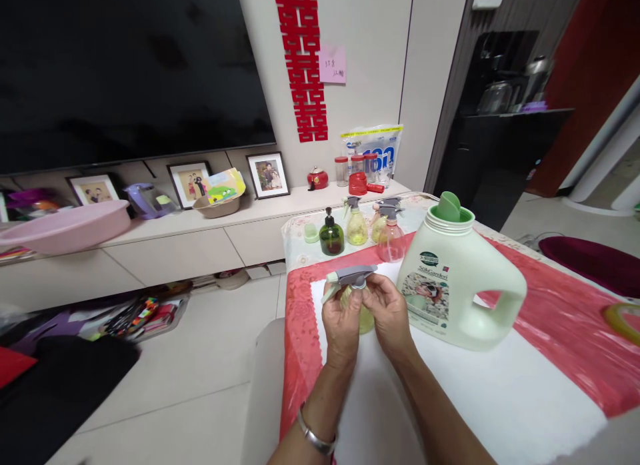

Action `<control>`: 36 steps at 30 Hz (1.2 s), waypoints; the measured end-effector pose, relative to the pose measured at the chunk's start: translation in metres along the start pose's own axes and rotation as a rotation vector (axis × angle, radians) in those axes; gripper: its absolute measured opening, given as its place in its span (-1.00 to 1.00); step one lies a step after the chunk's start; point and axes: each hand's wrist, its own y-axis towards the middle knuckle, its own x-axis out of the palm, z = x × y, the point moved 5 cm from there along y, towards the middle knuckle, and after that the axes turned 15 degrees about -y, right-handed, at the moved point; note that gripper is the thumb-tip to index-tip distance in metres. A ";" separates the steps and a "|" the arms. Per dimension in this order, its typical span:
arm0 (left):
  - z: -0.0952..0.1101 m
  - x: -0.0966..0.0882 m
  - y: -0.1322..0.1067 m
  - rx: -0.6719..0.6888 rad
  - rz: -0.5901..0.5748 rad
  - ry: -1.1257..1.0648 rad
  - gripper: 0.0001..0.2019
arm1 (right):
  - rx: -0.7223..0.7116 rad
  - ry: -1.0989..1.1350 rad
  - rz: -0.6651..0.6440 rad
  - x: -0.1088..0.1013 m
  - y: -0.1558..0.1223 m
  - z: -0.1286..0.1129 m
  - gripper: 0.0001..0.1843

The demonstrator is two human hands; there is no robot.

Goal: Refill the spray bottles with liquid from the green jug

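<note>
A spray bottle with a grey spray head (353, 273) and a yellowish see-through body (367, 322) is between my two hands, above the white sheet (385, 402). My left hand (341, 328) is closed around the bottle's neck, thumb just below the head. From the other side, the fingers of my right hand (389, 310) grip it near the collar. Much of the bottle is hidden behind my hands. Just to the right stands a large pale green detergent jug (467, 285), with a green cap-like piece (450, 207) in its mouth.
Behind my hands stand a dark green pump bottle (331, 237), a yellowish spray bottle (357, 226) and a pink spray bottle (391, 242). A small green cap (311, 233) lies left of them. Yellow tape (623, 322) is at the right edge. A low cabinet (175, 252) runs along the wall.
</note>
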 end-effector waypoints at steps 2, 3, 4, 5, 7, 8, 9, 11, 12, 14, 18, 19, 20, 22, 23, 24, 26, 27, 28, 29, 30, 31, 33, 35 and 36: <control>-0.003 0.000 0.001 -0.005 0.008 -0.008 -0.67 | -0.021 -0.022 -0.004 -0.001 0.001 -0.001 -0.60; -0.004 -0.001 0.001 -0.013 0.016 -0.002 -0.66 | -0.031 -0.036 -0.007 -0.002 0.001 -0.001 -0.61; -0.006 -0.003 0.001 -0.020 0.033 0.010 -0.65 | -0.039 -0.049 -0.009 -0.003 0.001 -0.001 -0.62; -0.008 -0.005 0.001 -0.025 0.054 0.027 -0.63 | -0.046 -0.061 -0.011 -0.003 0.001 -0.002 -0.62; -0.010 -0.010 0.000 -0.027 0.105 0.077 -0.59 | -0.054 -0.078 -0.017 -0.004 0.001 -0.003 -0.65; -0.010 -0.012 -0.001 -0.022 0.127 0.105 -0.58 | -0.055 -0.082 -0.020 -0.004 0.001 -0.003 -0.66; -0.009 -0.013 -0.001 -0.009 0.142 0.133 -0.59 | -0.052 -0.081 -0.023 -0.003 0.001 -0.003 -0.67; -0.005 -0.012 -0.001 0.032 0.130 0.176 -0.61 | -0.044 -0.066 -0.029 -0.002 0.000 -0.003 -0.67; -0.003 -0.011 -0.001 0.058 0.114 0.185 -0.63 | -0.038 -0.055 -0.032 -0.001 0.000 -0.004 -0.66; 0.001 -0.007 -0.001 0.093 0.086 0.178 -0.64 | -0.026 -0.031 -0.035 0.000 -0.001 -0.003 -0.63; 0.002 -0.006 -0.003 0.068 0.063 0.131 -0.63 | -0.005 -0.005 -0.015 0.001 -0.001 -0.001 -0.60; 0.001 -0.005 -0.004 0.062 0.047 0.123 -0.63 | -0.002 -0.003 -0.006 0.000 -0.001 -0.001 -0.59; 0.001 -0.005 -0.004 0.065 0.032 0.119 -0.62 | -0.001 0.000 0.002 0.000 -0.001 0.000 -0.59; 0.001 -0.004 -0.004 0.083 0.015 0.118 -0.62 | -0.005 -0.001 0.009 0.000 -0.001 0.001 -0.61; 0.001 -0.004 -0.003 0.094 0.018 0.118 -0.63 | -0.012 -0.005 0.006 0.000 -0.001 0.001 -0.61; 0.001 -0.004 -0.003 0.102 0.025 0.116 -0.64 | -0.021 -0.011 0.000 -0.001 -0.001 0.001 -0.61; 0.000 -0.004 -0.001 0.109 0.037 0.105 -0.67 | -0.043 -0.027 -0.021 -0.001 -0.002 0.000 -0.60; 0.000 -0.003 0.000 0.108 0.042 0.104 -0.69 | -0.054 -0.036 -0.034 -0.001 -0.002 -0.001 -0.59; -0.001 -0.003 0.000 0.109 0.047 0.106 -0.69 | -0.063 -0.044 -0.048 -0.002 -0.002 -0.001 -0.59; -0.001 -0.003 0.001 0.110 0.049 0.109 -0.70 | -0.071 -0.053 -0.058 -0.002 -0.002 -0.002 -0.58; -0.001 -0.004 0.001 0.108 0.048 0.113 -0.70 | -0.076 -0.062 -0.066 -0.003 -0.002 -0.002 -0.58; -0.002 -0.004 0.002 0.104 0.045 0.116 -0.70 | -0.079 -0.070 -0.069 -0.004 -0.002 -0.002 -0.58; -0.002 -0.004 0.002 0.093 0.033 0.116 -0.69 | -0.078 -0.087 -0.062 -0.005 0.000 -0.002 -0.58; -0.002 -0.004 0.001 0.085 0.026 0.125 -0.69 | -0.072 -0.096 -0.044 -0.005 0.001 -0.001 -0.60; 0.000 -0.004 0.001 0.084 0.025 0.134 -0.69 | -0.068 -0.095 -0.034 -0.005 0.002 -0.001 -0.61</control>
